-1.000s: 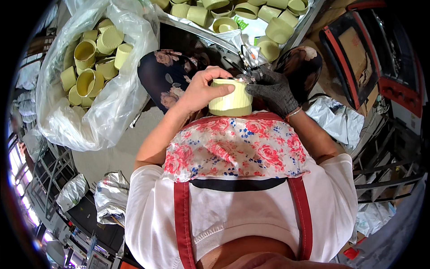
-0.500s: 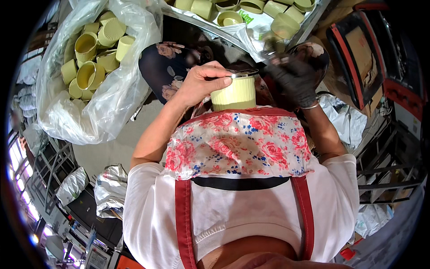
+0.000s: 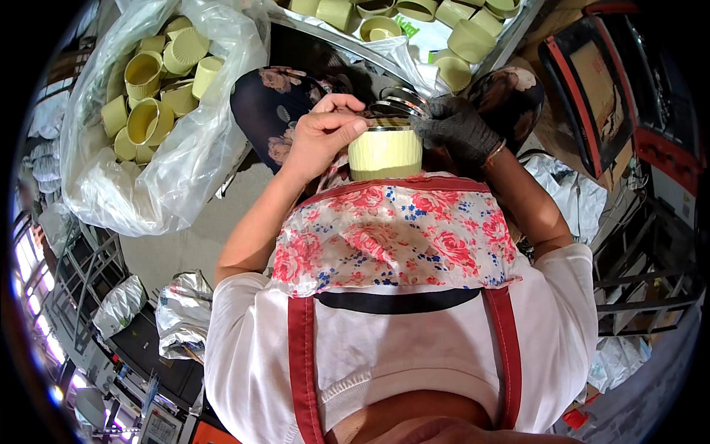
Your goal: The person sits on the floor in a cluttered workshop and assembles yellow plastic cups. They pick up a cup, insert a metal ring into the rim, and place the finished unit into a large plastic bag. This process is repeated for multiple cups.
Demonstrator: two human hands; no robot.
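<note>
A pale yellow-green ribbed plastic cup [image 3: 386, 155] stands upright at my lap, against the top of my apron. A shiny metal ring [image 3: 390, 128] lies around its upper rim. My bare left hand [image 3: 325, 138] pinches this ring at the left side with thumb and forefinger. On the other side my right hand [image 3: 460, 129], in a black glove, is closed around thin metal hoops [image 3: 411, 98] that fan out above the cup. Its fingertips are close to the cup's right rim; whether they touch it, I cannot tell.
A clear plastic bag [image 3: 177, 200] of similar cups sits at the far left. Beyond my knees stands a metal-edged tray [image 3: 518, 46] with more cups. Red-and-black frames [image 3: 592, 96] are at the right. Silvery bags [image 3: 183, 314] lie at both sides.
My gloved right hand has moved left to the cup, bringing the metal hoops over it. The left hand has shifted slightly left along the rim.
</note>
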